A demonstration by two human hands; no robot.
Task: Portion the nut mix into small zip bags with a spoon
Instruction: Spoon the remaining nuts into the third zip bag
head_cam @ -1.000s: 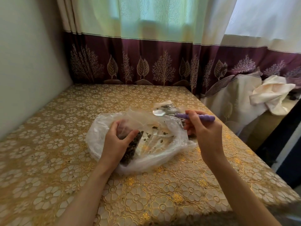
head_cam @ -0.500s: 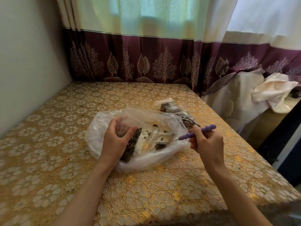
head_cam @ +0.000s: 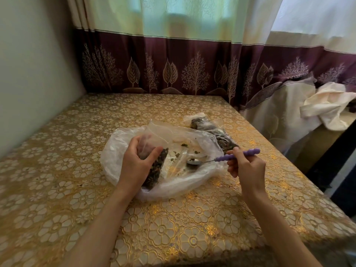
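Note:
A large clear plastic bag lies spread on the table with scattered bits of nut mix on it. My left hand grips a small zip bag filled with dark nut mix, holding it upright on the plastic. My right hand holds a spoon by its purple beaded handle, its metal bowl low on the plastic beside a small dark clump. Behind the big bag lie filled small zip bags.
The table wears a gold floral cloth and meets a wall on the left and a maroon-bordered curtain behind. To the right, past the table edge, stands draped furniture with a crumpled cream cloth.
My right hand has brought the spoon down from above the bag's far edge to the plastic surface. My left hand has kept its hold on the small zip bag.

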